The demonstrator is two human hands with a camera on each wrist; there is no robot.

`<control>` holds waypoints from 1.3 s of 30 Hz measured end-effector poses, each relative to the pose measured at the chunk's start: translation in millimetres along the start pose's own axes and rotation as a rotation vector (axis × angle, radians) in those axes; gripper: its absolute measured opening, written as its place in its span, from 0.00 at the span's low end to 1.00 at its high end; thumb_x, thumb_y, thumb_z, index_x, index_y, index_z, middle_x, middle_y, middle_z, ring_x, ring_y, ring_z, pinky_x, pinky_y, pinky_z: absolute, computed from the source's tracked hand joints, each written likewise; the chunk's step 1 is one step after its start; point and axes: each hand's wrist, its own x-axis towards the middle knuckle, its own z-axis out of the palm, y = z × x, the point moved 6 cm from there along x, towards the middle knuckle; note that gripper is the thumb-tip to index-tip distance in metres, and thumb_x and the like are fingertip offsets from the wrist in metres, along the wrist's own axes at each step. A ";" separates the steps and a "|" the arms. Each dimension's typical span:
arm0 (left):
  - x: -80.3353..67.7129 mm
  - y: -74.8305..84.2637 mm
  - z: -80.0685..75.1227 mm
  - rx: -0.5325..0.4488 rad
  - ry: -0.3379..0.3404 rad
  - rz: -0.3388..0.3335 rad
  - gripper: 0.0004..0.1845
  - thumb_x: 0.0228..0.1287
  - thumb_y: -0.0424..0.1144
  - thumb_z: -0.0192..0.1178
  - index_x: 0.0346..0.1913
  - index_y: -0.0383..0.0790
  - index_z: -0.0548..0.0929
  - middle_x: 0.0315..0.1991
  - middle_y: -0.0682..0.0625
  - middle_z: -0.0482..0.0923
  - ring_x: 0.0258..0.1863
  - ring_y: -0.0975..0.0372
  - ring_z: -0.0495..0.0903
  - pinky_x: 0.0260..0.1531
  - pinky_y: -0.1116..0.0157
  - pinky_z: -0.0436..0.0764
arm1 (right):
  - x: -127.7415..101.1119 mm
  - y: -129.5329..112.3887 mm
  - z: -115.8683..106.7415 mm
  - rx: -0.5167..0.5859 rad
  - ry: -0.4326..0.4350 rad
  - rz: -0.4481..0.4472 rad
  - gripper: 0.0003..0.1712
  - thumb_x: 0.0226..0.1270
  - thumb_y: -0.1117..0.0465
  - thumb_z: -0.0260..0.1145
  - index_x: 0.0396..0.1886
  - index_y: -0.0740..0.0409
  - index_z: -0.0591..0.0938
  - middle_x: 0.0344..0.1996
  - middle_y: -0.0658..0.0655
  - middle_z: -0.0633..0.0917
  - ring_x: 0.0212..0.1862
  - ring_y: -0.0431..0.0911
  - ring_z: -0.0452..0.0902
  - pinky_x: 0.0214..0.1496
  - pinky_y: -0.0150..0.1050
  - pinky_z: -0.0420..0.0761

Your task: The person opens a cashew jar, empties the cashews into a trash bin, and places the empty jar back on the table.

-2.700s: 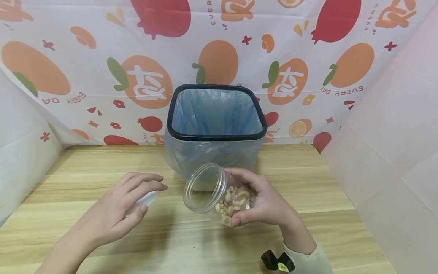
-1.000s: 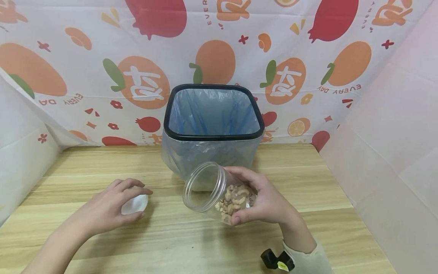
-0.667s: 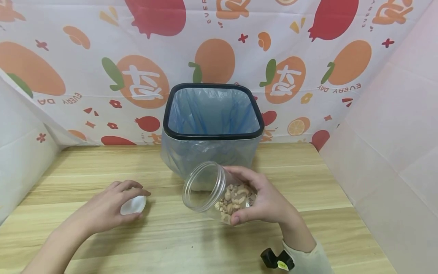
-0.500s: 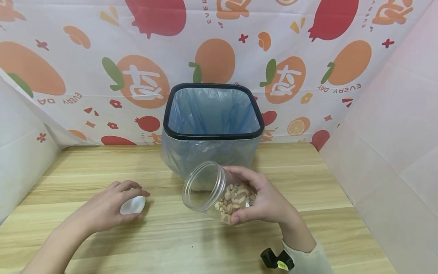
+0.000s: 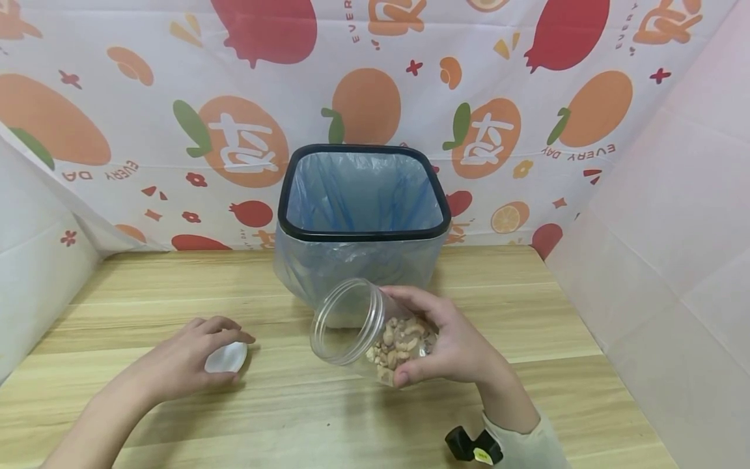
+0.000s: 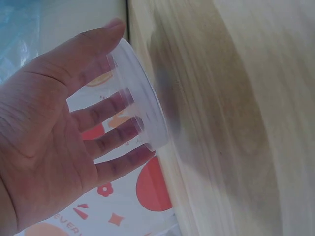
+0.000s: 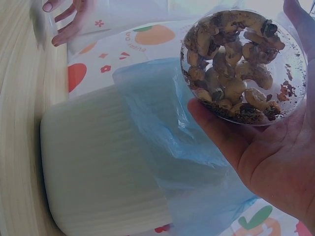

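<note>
My left hand [image 5: 181,365] grips a round translucent lid [image 5: 226,357] by its edge, thumb on one side and fingers on the other. In the left wrist view the lid [image 6: 140,98] is held close over the table, its shadow beside it. A clear plastic jar [image 5: 346,322] with a threaded, uncovered mouth lies tilted in my right hand [image 5: 451,345], its mouth toward the left. Mixed nuts [image 5: 401,342] are heaped in its lower end. Through the jar's bottom the right wrist view shows nuts [image 7: 231,64] and dark crumbs.
Behind the jar stands a bin [image 5: 363,267] with a black rim [image 5: 363,236] and a bluish plastic liner, at the back of the wooden table [image 5: 281,417]. Fruit-printed cloth [image 5: 246,58] hangs behind it. A black strap piece [image 5: 473,446] sits at the right sleeve.
The left hand has moved left and slightly down with the lid, bringing it close to the table. The right hand and the tilted jar have stayed nearly still.
</note>
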 end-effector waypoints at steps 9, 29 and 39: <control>-4.1 -3.3 4.0 -0.009 0.015 0.021 0.29 0.43 0.55 0.79 0.52 0.62 0.84 0.50 0.57 0.78 0.48 0.52 0.77 0.46 0.48 0.78 | 0.4 -0.6 0.9 -0.009 -0.006 -0.010 0.53 0.46 0.40 0.81 0.70 0.55 0.72 0.65 0.58 0.78 0.64 0.52 0.76 0.64 0.40 0.77; -5.1 -5.1 9.4 0.006 0.013 0.030 0.28 0.42 0.53 0.79 0.51 0.65 0.84 0.49 0.61 0.78 0.47 0.57 0.75 0.40 0.58 0.77 | 0.7 -1.2 0.1 -0.012 -0.006 -0.018 0.54 0.47 0.40 0.81 0.71 0.56 0.71 0.65 0.58 0.77 0.64 0.52 0.75 0.65 0.40 0.76; -7.1 -6.4 9.1 -0.013 0.001 0.018 0.27 0.44 0.55 0.78 0.51 0.65 0.83 0.50 0.60 0.77 0.49 0.54 0.76 0.42 0.54 0.78 | -0.6 -1.4 0.6 -0.005 -0.002 -0.020 0.54 0.46 0.40 0.81 0.71 0.56 0.71 0.66 0.59 0.77 0.64 0.52 0.75 0.65 0.41 0.76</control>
